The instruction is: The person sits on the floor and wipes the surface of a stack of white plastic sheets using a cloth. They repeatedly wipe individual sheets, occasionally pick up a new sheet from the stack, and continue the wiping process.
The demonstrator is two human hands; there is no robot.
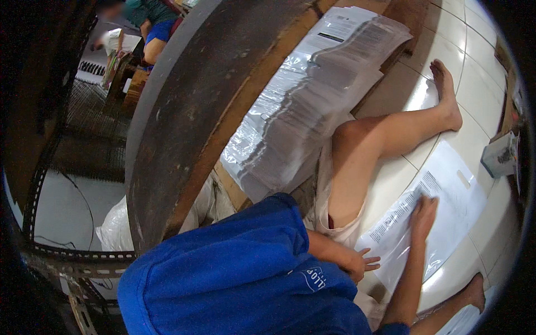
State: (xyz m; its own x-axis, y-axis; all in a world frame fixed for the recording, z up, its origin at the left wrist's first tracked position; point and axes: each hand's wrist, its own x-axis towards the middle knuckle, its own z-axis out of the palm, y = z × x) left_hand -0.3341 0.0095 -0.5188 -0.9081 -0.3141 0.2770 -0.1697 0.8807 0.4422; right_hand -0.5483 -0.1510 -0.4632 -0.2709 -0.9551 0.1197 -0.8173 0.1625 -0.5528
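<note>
A flat white plastic bag (455, 209) with a cut-out handle and a block of dark print lies on the tiled floor before me. My right hand (424, 216) presses down on its printed part with curled fingers; what they hold, if anything, is hidden. By the bag's near left corner is my left hand (362, 264), its fingers stretched apart and nothing in them. Beyond my bent left knee, many printed clear-and-white plastic bags (304, 106) lie fanned in an overlapping row.
A thick dark wooden slab (206, 106) runs along the left of the fanned bags. White sacking (117, 226) bulges below it. At the far right sits a small box (499, 155). Two other people (151, 30) are at the upper left, beside metal racking (89, 257).
</note>
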